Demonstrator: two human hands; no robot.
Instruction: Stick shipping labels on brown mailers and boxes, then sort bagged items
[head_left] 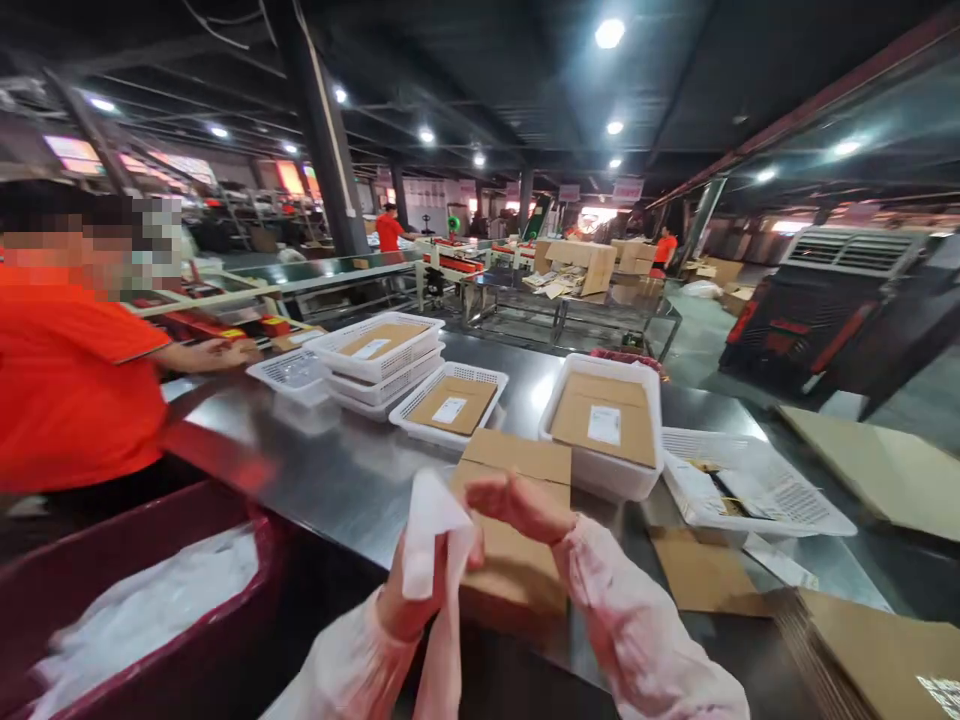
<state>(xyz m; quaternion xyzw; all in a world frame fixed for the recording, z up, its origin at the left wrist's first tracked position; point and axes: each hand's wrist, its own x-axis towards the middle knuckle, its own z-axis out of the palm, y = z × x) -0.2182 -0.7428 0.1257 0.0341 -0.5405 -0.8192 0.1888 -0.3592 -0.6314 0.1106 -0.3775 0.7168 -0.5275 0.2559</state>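
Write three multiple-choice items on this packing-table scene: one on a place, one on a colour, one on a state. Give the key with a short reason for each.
1. Where does the cardboard box nearest the hands lie?
A. On the steel table
B. In the dark red bin
C. On the floor

2. What colour is the shirt of the co-worker across the table?
A. Blue
B. Orange-red
C. White

3. What is the left hand doing?
A. Resting flat on the table
B. Gripping a white bag
C. Hanging empty

Key:
1 A: the box sits flat on the metal surface, in front of the white baskets.
2 B: the shirt is plainly orange-red.
3 B: the fingers close round the white bag, while the right hand reaches toward its top, fingers bent and nothing gripped.
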